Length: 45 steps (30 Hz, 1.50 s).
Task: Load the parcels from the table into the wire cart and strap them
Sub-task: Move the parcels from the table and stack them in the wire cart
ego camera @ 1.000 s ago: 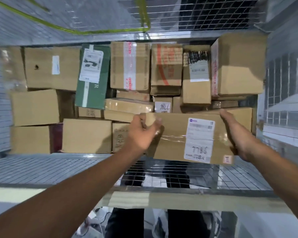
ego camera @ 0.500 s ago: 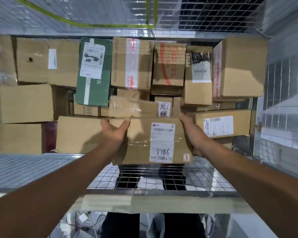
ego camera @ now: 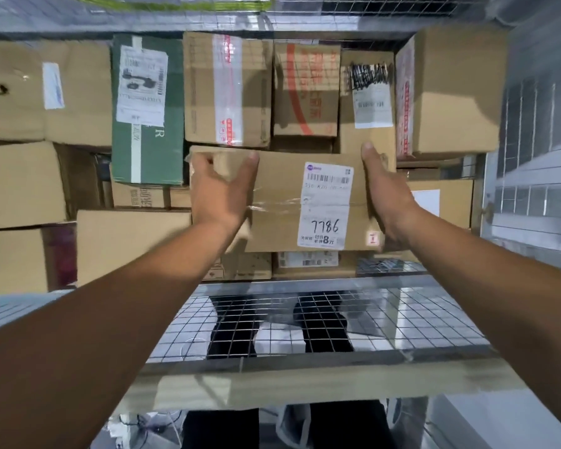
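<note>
Wire mesh walls are closing in all around, because I am looking down into the wire cart (ego camera: 337, 322), and it is already packed with boxes.

I am holding a flat brown parcel (ego camera: 282, 202) with a white label (ego camera: 326, 205) that has 7786 written on it. It is sitting in the middle of the cart, on top of other boxes, and I cannot tell if its full weight is resting on them yet. My left hand (ego camera: 222, 194) is gripping its left end, fingers spread over the far corner. My right hand (ego camera: 386, 196) is pressing flat on its right end. I think I am squeezing it from both sides so it does not tip as it goes in.

Just left of it, a green box (ego camera: 148, 147) is lying on its side. Behind it, a box with red printed tape (ego camera: 227, 89) is sitting close against its neighbors. A taller brown box (ego camera: 457, 92) is filling the right corner.

Up at the top edge, a yellow-green strap (ego camera: 175, 3) is lying loose along the far side, so I judge the strapping is not done.
</note>
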Available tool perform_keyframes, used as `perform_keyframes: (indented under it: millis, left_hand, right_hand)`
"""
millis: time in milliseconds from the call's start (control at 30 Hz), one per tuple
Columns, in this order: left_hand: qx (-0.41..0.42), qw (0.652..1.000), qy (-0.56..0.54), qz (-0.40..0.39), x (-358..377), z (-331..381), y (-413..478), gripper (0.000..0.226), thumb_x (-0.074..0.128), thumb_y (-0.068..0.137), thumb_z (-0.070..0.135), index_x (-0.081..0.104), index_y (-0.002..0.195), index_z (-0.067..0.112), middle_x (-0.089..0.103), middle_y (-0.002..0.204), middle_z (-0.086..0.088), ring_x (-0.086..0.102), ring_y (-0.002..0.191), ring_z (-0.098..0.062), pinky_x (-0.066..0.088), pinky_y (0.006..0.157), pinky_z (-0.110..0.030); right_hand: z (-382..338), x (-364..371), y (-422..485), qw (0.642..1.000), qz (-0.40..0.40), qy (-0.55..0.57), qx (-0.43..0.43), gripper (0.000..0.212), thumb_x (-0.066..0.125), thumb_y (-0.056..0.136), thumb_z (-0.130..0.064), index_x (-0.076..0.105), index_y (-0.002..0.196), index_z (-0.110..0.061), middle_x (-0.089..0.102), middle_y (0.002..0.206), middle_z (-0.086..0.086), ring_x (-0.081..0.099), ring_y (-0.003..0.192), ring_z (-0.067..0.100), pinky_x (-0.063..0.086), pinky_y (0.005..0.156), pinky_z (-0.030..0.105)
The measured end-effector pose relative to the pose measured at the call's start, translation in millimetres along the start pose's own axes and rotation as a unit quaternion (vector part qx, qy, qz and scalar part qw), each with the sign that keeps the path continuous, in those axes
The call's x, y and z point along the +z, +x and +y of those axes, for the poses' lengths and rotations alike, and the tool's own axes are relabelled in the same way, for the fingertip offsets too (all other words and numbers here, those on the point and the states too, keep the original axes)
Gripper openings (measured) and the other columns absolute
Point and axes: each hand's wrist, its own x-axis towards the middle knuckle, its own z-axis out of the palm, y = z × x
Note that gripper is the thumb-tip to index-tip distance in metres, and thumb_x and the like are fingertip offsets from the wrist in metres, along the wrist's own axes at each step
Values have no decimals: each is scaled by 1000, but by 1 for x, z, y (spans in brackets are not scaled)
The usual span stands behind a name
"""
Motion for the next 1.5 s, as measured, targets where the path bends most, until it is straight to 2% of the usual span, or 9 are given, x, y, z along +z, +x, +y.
perform_keyframes:
  millis: [133, 300, 500, 700, 867, 1033, 1167, 1367, 1500]
  left_hand:
    - [6, 999, -22, -34, -8, -18, -15, 63, 71, 85, 68, 40, 123, 29, 65, 123, 1, 64, 112, -18, 49, 103, -39]
    - [-13, 999, -2, -51, -7, -31, -29, 58, 73, 71, 75, 38, 99, 39, 65, 119, -4, 65, 111, -23, 51, 103, -48]
    - [14, 999, -39, -26, -8, -40, -20, 48, 77, 91, 47, 40, 118, 30, 64, 112, 9, 64, 93, 7, 53, 89, -21]
    - [-148, 924, -284, -207, -14, -21, 5, 69, 43, 97, 72, 63, 134, 17, 67, 132, -17, 68, 119, -35, 58, 95, -52]
    - [-282, 890, -288, -212, -21, -28, 19, 66, 47, 99, 64, 85, 72, 17, 79, 87, -13, 78, 73, -31, 62, 57, -41]
    - [-164, 944, -234, -164, -15, -21, 26, 44, 67, 90, 33, 61, 131, 17, 72, 112, -8, 72, 95, -29, 62, 72, -41]
    - [-108, 975, -147, -125, -14, -28, 26, 26, 70, 94, 35, 63, 116, 22, 68, 129, -11, 64, 122, -31, 48, 110, -51]
    - [52, 993, 89, 50, -10, -51, 6, 64, 55, 93, 67, 50, 130, 15, 39, 125, 2, 43, 90, 17, 31, 83, -13]
    - [44, 989, 124, 63, 1, -56, 12, 70, 49, 97, 70, 45, 136, 12, 30, 129, 0, 51, 91, -13, 37, 89, -30]
  right_hand:
    - [21, -4, -6, 993, 10, -113, -16, 94, 30, 77, -96, 72, 102, -16, 73, 96, 3, 68, 90, 22, 46, 75, 33]
    - [38, -16, -4, 991, -7, -132, 17, 89, 32, 85, -89, 72, 117, -16, 72, 113, 9, 66, 102, 29, 49, 93, 40]
    - [43, 2, -9, 976, -36, -157, -148, 73, 21, 99, -77, 73, 89, -27, 73, 79, -14, 66, 80, -1, 44, 72, 25]
    - [43, 1, 6, 992, -46, 68, -99, 49, 49, 90, -78, 65, 115, -39, 76, 96, -23, 71, 90, -5, 53, 85, 27]
    - [52, -2, 5, 987, -118, 36, -103, 37, 62, 76, -81, 60, 103, -56, 79, 96, -11, 76, 87, 8, 59, 77, 35]
    - [51, -15, 2, 991, -105, -16, -84, 74, 52, 74, -92, 57, 129, -42, 75, 111, -6, 71, 102, 17, 54, 75, 34]
    - [63, 2, -7, 988, -43, -85, -122, 50, 45, 86, -86, 56, 112, -44, 71, 100, -8, 67, 91, 11, 45, 71, 27]
    - [56, 28, 8, 974, 74, -101, -187, 45, 49, 102, -61, 62, 106, -18, 67, 107, 4, 62, 102, 23, 48, 87, 37]
    - [62, 35, 14, 928, 127, -198, -290, 40, 47, 103, -51, 57, 118, -16, 58, 117, 3, 51, 111, 22, 42, 90, 35]
